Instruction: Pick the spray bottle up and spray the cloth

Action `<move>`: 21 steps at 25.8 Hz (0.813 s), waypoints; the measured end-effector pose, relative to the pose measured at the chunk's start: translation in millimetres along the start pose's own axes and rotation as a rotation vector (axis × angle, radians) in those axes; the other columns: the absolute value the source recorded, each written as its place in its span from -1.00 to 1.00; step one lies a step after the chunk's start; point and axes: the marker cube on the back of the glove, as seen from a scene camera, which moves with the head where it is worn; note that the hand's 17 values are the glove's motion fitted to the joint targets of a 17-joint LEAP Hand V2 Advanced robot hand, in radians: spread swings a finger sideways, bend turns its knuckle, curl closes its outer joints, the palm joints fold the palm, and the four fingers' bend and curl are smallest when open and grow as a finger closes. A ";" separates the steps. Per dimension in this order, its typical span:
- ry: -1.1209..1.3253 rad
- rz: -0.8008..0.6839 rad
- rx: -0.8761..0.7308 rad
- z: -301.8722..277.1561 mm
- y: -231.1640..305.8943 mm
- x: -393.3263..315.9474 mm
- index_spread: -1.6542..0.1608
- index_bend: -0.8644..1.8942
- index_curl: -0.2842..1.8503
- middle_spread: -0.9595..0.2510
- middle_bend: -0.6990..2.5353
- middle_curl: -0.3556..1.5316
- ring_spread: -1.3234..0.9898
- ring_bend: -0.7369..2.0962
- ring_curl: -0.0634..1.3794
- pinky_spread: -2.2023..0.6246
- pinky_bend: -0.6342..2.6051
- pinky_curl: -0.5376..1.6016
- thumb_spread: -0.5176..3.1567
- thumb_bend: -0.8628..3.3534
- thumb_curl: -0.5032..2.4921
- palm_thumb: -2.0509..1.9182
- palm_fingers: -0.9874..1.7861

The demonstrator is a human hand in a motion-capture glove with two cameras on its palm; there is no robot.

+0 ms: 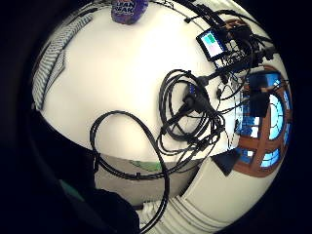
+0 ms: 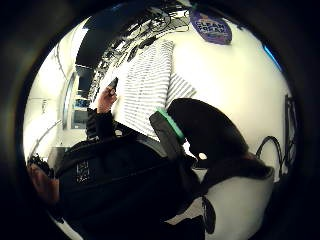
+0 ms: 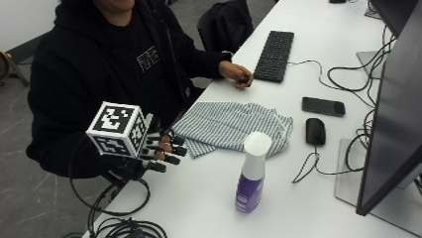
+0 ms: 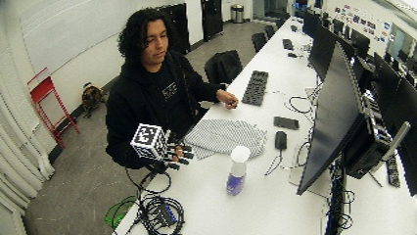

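Note:
A purple spray bottle (image 3: 251,174) with a white cap stands upright on the white table (image 3: 198,198), also seen as the spray bottle (image 4: 235,172) in the wide view. Just behind it lies a grey-and-white striped cloth (image 3: 231,126), crumpled flat. My gloved right hand (image 3: 157,150) hovers at the table's near edge, left of the bottle and apart from it, fingers loosely curled and holding nothing. In the palm views the bottle's purple label (image 1: 128,9) and label (image 2: 210,27) show far off, with the striped cloth (image 2: 145,85) beside it.
The bare left hand (image 3: 236,75) rests on the table by a black keyboard (image 3: 275,48). A phone (image 3: 323,106) and a mouse (image 3: 315,131) lie right of the cloth. A monitor (image 3: 389,124) stands at the right. Coiled cables (image 3: 125,229) lie at the near table corner.

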 end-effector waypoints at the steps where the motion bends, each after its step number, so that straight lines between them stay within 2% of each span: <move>1: 0.000 0.000 0.001 0.2 -0.1 -0.3 0.58 -0.23 -0.69 0.43 -0.42 -0.57 0.08 -0.27 -0.84 0.60 -0.50 -0.46 -0.49 -0.51 -0.63 0.16 -0.15; 7: -0.007 0.042 0.063 7.4 -28.7 -14.6 0.44 -0.24 -0.62 0.34 -0.41 -0.50 0.05 -0.24 -0.76 0.63 -0.50 -0.42 -0.29 -0.51 -0.61 0.19 -0.16; 9: 0.000 0.027 0.046 3.3 -18.1 -9.2 0.42 -0.24 -0.60 0.33 -0.41 -0.49 0.04 -0.24 -0.74 0.64 -0.50 -0.41 -0.25 -0.51 -0.60 0.19 -0.17; 13: 0.005 0.012 0.017 -2.8 -4.0 1.6 0.39 -0.24 -0.58 0.31 -0.41 -0.46 0.03 -0.23 -0.71 0.65 -0.50 -0.38 -0.18 -0.52 -0.59 0.20 -0.17; 21: 0.009 0.040 0.016 -8.2 -30.2 15.0 0.35 -0.25 -0.55 0.30 -0.42 -0.41 0.02 -0.21 -0.66 0.66 -0.49 -0.35 -0.09 -0.51 -0.56 0.24 -0.15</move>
